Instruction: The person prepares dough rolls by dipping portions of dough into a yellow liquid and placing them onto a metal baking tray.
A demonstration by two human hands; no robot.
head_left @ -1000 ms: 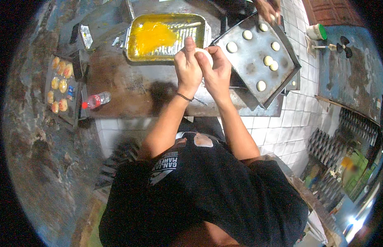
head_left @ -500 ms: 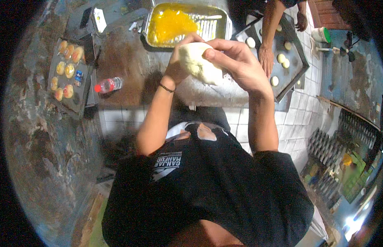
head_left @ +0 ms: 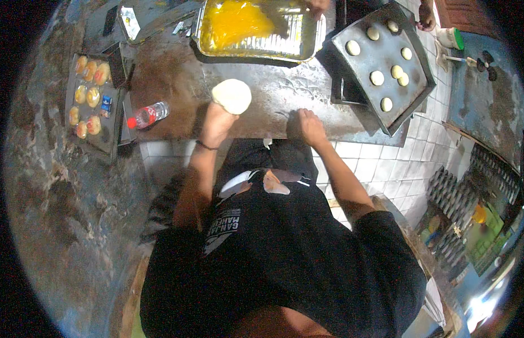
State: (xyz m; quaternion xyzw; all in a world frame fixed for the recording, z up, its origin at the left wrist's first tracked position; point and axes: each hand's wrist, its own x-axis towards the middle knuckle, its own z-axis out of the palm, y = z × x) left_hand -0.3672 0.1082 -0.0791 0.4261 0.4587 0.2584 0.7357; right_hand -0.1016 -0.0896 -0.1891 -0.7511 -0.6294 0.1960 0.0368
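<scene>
A large pale ball of dough [head_left: 232, 96] sits on my left hand [head_left: 218, 123], raised over the near part of the worktable. The hand is closed about its underside, and the dough hides most of the fingers. My right hand [head_left: 311, 127] is lowered to the table's near edge, apart from the dough. It holds nothing I can see, and its fingers lie forward on the surface, slightly bent. Beyond both hands, a metal pan [head_left: 256, 58] holds a yellow, greasy-looking spread [head_left: 233, 25].
Right of the pan, a dark baking tray [head_left: 357, 67] carries several small dough rounds. A co-worker's hand [head_left: 318, 7] is at the pan's far right corner, another [head_left: 426, 21] beyond the tray. Leftward are a red-capped bottle [head_left: 149, 115] and a tray [head_left: 104, 132] of wrapped buns.
My right hand has let go of the dough and dropped to the table's edge. My left hand keeps the dough, now further left. The co-worker's arm has left the tray, which has shifted.
</scene>
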